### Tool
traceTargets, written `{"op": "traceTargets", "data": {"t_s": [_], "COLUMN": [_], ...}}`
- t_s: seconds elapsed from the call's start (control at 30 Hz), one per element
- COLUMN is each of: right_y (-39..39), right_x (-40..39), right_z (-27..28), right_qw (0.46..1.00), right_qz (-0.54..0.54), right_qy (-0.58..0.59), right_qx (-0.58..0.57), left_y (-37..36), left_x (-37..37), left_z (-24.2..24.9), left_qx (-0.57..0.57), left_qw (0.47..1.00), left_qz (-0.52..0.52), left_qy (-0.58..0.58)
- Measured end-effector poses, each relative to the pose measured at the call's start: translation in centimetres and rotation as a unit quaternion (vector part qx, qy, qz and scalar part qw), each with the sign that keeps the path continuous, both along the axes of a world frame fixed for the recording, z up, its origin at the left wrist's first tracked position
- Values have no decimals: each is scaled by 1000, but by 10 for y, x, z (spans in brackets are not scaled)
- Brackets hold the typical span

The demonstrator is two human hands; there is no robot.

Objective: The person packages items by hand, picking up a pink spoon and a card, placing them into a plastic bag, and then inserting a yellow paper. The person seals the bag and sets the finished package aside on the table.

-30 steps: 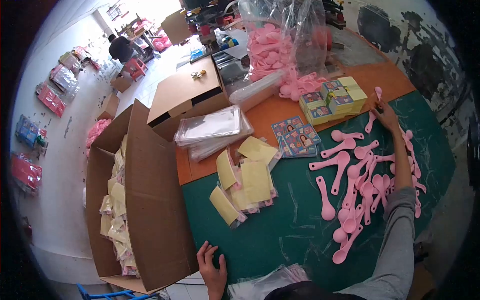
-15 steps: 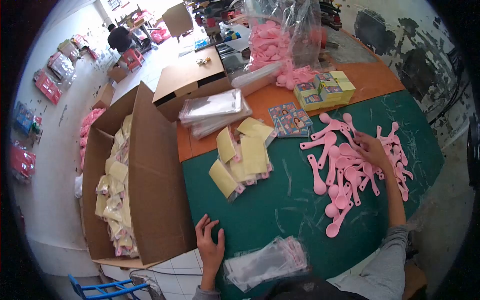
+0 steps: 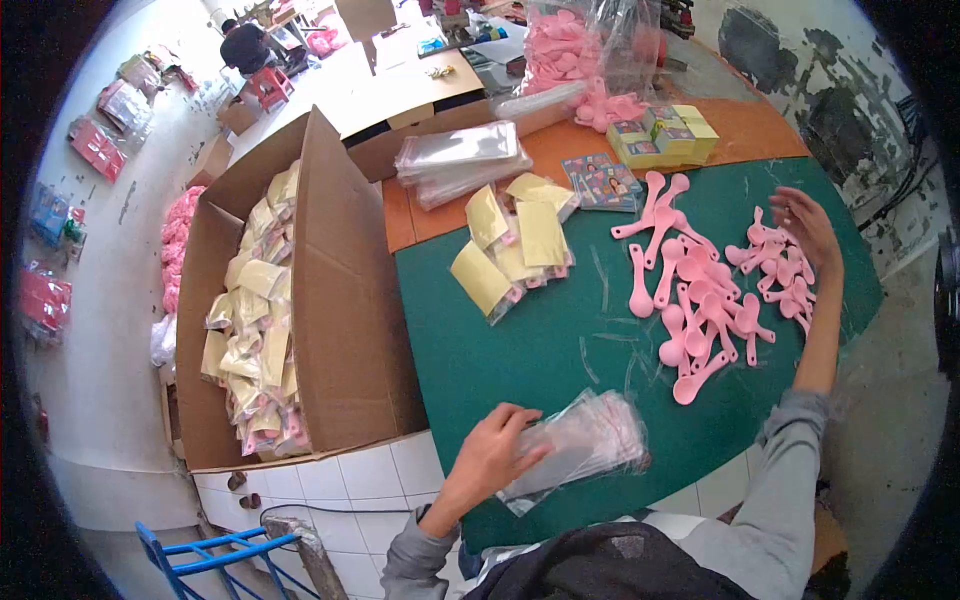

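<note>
My left hand point(image 3: 497, 450) is at the near edge of the green table, fingers stretched over the left end of a stack of clear plastic bags point(image 3: 590, 438). At the far right my right hand point(image 3: 808, 228) is raised with its fingers apart, beside a smaller group of pink measuring spoons point(image 3: 775, 262). A larger pile of pink spoons point(image 3: 700, 290) lies to its left, several spread out singly at its edges. Left of that pile lie packed clear bags with yellow cards point(image 3: 541, 235), bits of pink showing through.
A tall cardboard box point(image 3: 355, 300) of packed bags stands left of the table. Along the back are clear bag stacks point(image 3: 460, 160), printed cards point(image 3: 603, 184), yellow card blocks point(image 3: 665, 140) and a bag of spoons point(image 3: 565, 55). A blue metal frame point(image 3: 215, 550) stands lower left; a person point(image 3: 245, 47) is far off.
My left hand has moved right from the table edge onto the clear bags. My right hand has left the larger spoon pile and moved right. A gap now separates the two spoon groups.
</note>
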State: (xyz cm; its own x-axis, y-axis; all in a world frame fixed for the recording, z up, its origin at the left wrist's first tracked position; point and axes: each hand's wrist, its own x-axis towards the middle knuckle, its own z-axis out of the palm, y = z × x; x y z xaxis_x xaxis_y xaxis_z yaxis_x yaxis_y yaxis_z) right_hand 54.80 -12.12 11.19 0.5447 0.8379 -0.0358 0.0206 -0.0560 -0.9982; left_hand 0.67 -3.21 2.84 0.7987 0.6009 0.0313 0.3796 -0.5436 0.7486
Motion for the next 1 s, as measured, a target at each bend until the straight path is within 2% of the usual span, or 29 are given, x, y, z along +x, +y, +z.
{"op": "traceTargets", "data": {"t_s": [0.07, 0.13, 0.2, 0.23, 0.3, 0.33, 0.4, 0.5, 0.6, 0.63, 0.7, 0.77, 0.83, 0.9, 0.97, 1.0], "right_y": [6, 19, 29, 41, 54, 61, 62, 67, 66, 66, 64, 58, 47, 28, 13, 7], "right_x": [-6, -22, -54, -101, -145, -162, -183, -176, -170, -170, -170, -175, -207, -226, -262, -277], "right_z": [-21, -34, -30, -19, -38, -39, -48, -63, -59, -53, -44, -29, -13, -20, -18, -20], "right_qw": [974, 899, 832, 815, 761, 741, 622, 586, 615, 640, 674, 697, 751, 797, 897, 929], "right_qz": [-15, -28, 61, 149, 196, 262, 247, 282, 231, 222, 127, 38, -36, -85, -49, -42], "right_qy": [-223, -435, -549, -557, -617, -618, -743, -758, -754, -735, -727, -713, -653, -585, -427, -360], "right_qx": [-32, -51, -60, -64, -26, -25, -6, -52, -7, 9, 36, 69, 91, 125, 103, 79], "left_y": [-5, -3, -4, -4, -1, -1, 1, 3, 6, 6, 6, 4, 4, 2, 2, 1], "left_x": [8, 12, 14, 17, 20, 21, 24, 24, 20, 18, 17, 18, 18, 17, 19, 19], "left_z": [-3, -9, -16, -19, -21, -22, -22, -21, -21, -20, -17, -19, -18, -16, -25, -29], "left_qx": [49, 78, 78, 70, 53, 37, 11, -45, 4, 3, 0, -2, -23, -71, -174, -226], "left_qw": [999, 997, 997, 997, 998, 998, 999, 994, 992, 994, 997, 993, 989, 984, 965, 951], "left_qz": [-2, -11, -15, -18, -30, -30, -24, -12, -8, -1, 9, 12, 18, 29, 44, 51], "left_qy": [15, 0, -5, -12, -21, -28, -44, -99, -129, -112, -77, -118, -146, -160, -192, -207]}}
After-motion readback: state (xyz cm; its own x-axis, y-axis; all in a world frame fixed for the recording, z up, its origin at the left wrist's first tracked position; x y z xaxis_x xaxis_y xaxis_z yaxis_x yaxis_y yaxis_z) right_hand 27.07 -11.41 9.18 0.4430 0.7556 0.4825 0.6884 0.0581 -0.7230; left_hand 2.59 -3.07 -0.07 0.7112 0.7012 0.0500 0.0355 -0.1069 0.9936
